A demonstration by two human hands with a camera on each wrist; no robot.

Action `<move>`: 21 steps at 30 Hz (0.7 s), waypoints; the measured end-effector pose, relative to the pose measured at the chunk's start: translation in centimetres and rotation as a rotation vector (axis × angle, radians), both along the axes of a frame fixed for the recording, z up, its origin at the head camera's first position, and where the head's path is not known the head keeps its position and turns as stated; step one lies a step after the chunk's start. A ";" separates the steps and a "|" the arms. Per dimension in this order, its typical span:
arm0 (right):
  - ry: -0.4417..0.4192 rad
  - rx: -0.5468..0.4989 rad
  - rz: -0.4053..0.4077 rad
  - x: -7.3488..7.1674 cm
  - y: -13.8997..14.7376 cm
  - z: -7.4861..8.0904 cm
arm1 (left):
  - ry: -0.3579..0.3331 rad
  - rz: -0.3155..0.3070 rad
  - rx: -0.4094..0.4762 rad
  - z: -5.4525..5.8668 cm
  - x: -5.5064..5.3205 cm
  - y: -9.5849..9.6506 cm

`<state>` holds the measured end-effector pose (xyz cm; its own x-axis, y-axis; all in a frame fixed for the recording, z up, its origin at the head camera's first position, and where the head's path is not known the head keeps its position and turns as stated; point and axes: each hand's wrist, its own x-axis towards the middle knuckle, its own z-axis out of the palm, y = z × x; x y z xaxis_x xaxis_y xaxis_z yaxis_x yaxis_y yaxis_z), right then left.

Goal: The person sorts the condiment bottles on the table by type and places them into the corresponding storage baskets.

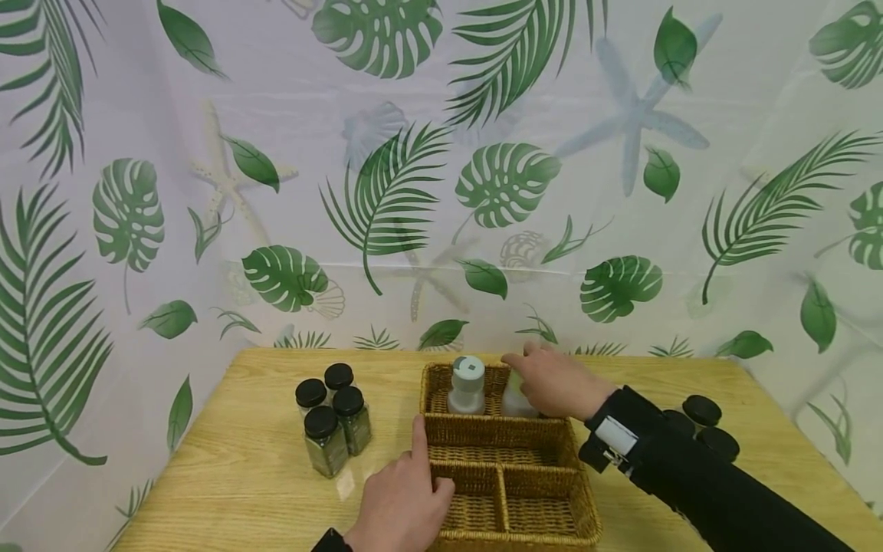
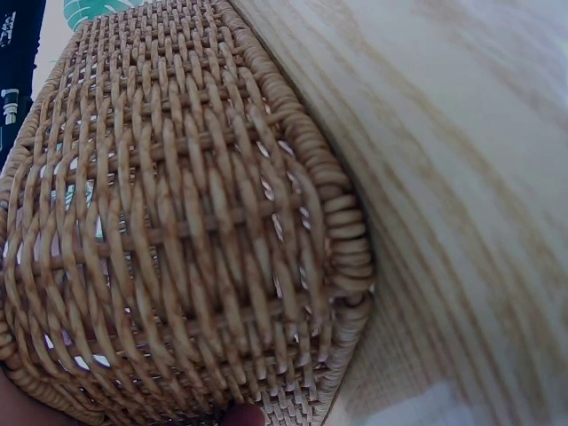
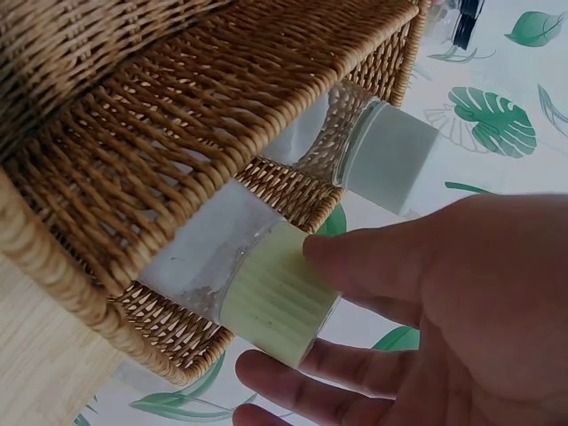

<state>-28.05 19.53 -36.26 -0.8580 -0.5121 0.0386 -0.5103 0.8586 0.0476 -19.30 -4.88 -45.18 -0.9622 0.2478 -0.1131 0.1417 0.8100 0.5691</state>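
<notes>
A wicker basket [image 1: 579,498] with several compartments stands on the table. In its back row are a jar with a pale grey-green cap [image 1: 467,383] and, to the right, a clear jar with a light green ribbed cap [image 3: 277,293], holding white contents. My right hand [image 1: 555,381] reaches over the back row and pinches the ribbed cap between thumb and fingers; the right wrist view shows the jar still within the compartment. My left hand [image 1: 407,494] grips the basket's left side, index finger pointing along the rim and thumb over it. The basket's woven wall [image 2: 169,213] fills much of the left wrist view.
Several black-lidded spice jars [image 1: 326,441] stand to the basket's left. Other black-lidded jars [image 1: 702,410] are at the right, partly behind my right forearm. A leaf-print cloth [image 1: 441,192] hangs behind the wooden table [image 1: 228,460].
</notes>
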 end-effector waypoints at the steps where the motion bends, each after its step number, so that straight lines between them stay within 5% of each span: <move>1: -0.002 -0.006 -0.004 0.1 0.0 0.0 | 0.003 0.001 0.001 0.0 0.0 0.0; 14: 0.030 -0.061 0.003 0.7 1.3 0.3 | 0.004 0.000 0.000 0.1 0.1 0.0; 21: 0.019 -0.060 -0.062 1.7 3.1 1.4 | -0.002 -0.002 -0.005 0.0 0.0 0.0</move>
<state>-26.34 22.61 -34.87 -0.8870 -0.4539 0.0847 -0.4552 0.8904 0.0042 -19.28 -4.86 -45.23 -0.9613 0.2496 -0.1165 0.1424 0.8123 0.5655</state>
